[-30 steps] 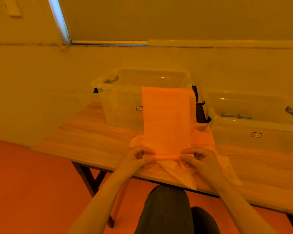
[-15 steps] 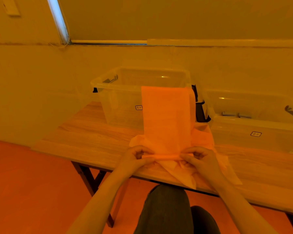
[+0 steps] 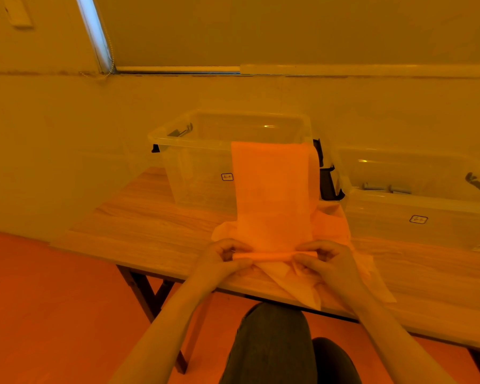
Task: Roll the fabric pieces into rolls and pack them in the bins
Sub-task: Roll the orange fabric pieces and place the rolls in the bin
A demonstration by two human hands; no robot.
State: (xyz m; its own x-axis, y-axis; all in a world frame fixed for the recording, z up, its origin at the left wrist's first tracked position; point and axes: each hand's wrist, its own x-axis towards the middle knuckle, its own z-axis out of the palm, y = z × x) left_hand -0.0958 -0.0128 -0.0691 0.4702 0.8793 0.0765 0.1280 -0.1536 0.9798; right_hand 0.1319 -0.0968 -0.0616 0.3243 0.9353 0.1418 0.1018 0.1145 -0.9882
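Note:
A long orange fabric strip runs from the table's front edge up over the rim of the left clear bin. Its near end is curled into a thin roll. My left hand pinches the roll's left end and my right hand pinches its right end. More orange fabric pieces lie spread under the strip, one corner hanging over the table edge. A second clear bin stands at the right.
The wooden table has dark folding legs and stands against a wall. A dark object sits between the two bins. My knee is under the table's front edge. Bare tabletop lies left of the fabric.
Both hands have kept their pinch on the roll's ends and the roll looks about the same size. The strip has barely moved.

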